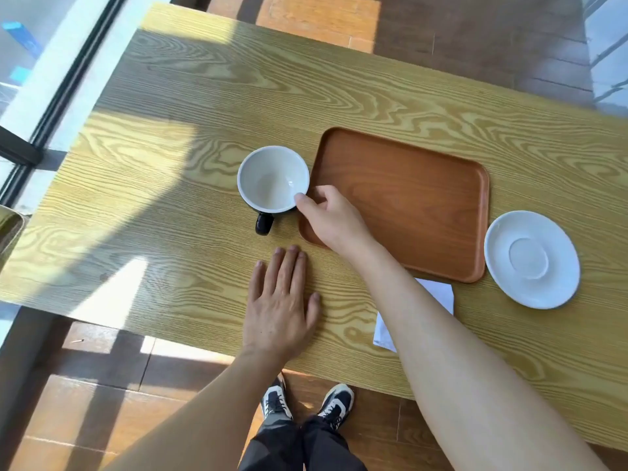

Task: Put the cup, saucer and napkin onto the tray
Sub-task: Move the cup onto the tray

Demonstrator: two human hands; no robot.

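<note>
An empty cup (pixel 272 180), white inside with a black outside and handle, stands upright on the wooden table just left of the brown tray (pixel 418 212). My right hand (pixel 331 219) reaches over the tray's near left corner, its thumb touching the cup's right rim; the other fingers are curled and partly hidden. Flat on the table, palm down, lies my left hand (pixel 282 300), in front of the cup and holding nothing. A white saucer (pixel 531 258) sits to the right of the tray. A white napkin (pixel 438 294) lies in front of the tray, mostly hidden under my right forearm.
The yellow wood-grain table (pixel 170 164) stretches left and back. Its near edge runs diagonally above a tiled floor, where my shoes (pixel 306 402) show. A window frame runs along the left side.
</note>
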